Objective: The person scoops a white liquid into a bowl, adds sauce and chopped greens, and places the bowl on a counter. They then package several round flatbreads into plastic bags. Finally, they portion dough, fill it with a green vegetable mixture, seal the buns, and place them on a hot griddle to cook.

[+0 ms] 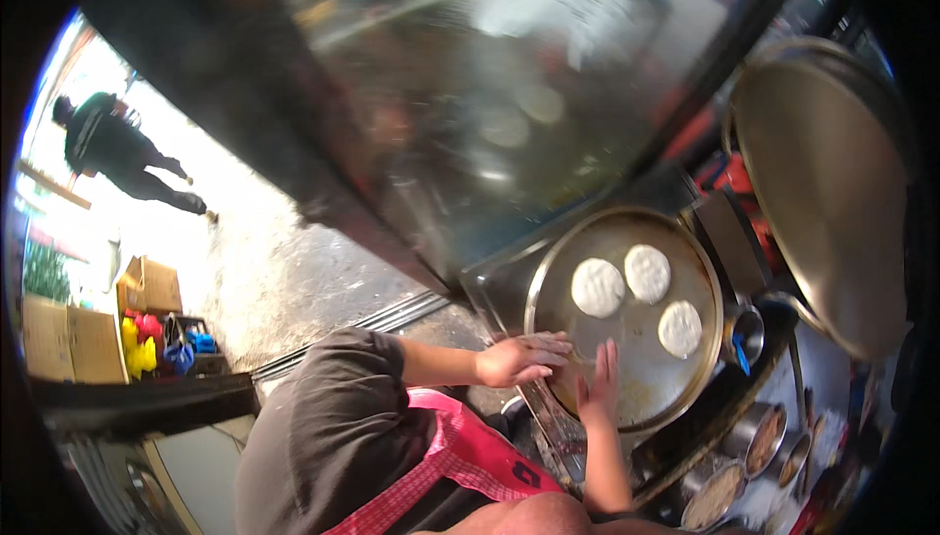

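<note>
Three flat white dough rounds lie on a large round metal griddle pan [639, 381]: one dough round [598, 287] at left, another dough round [647, 273] at the top, and a third dough round [680, 329] at right. Over the pan's near left rim, my left hand [523, 359] reaches in with fingers stretched out and whitish. Facing it is my right hand [601, 386], fingers pointing up and thumb apart. I see nothing plainly held between the hands, which appear slightly apart.
A large metal lid [822, 204] stands tilted at right. Below it are a metal cup [747, 329] with a blue utensil and several bowls of food, including a metal bowl [712, 498]. A glass panel [470, 168] rises behind the pan. A person [117, 146] walks outside, beyond cardboard boxes [73, 340].
</note>
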A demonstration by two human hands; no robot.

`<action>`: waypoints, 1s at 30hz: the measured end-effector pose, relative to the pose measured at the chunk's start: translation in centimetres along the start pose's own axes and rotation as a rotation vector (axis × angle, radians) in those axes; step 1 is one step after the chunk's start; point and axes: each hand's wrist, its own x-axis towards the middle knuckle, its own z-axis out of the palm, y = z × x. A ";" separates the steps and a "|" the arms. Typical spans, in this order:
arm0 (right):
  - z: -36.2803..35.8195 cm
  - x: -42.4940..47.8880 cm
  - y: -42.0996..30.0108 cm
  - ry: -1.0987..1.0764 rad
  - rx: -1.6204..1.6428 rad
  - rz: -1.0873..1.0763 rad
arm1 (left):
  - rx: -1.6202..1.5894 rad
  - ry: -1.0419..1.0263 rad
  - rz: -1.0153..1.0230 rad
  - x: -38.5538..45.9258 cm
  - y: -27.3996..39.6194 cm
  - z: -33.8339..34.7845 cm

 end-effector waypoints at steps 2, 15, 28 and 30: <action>0.2 -2.6 -2.0 0.027 0.044 0.043 | 0.022 -0.015 0.012 -0.9 0.7 -0.6; -3.6 -19.5 -11.9 0.136 0.071 0.004 | -0.062 -0.198 0.135 -3.3 13.0 9.5; -10.9 -67.2 -15.3 0.634 -0.008 0.716 | -0.289 -0.776 0.332 -7.1 32.8 48.0; -12.3 -71.0 -15.4 0.697 -0.045 0.773 | -0.294 -0.818 0.360 -6.3 34.6 52.0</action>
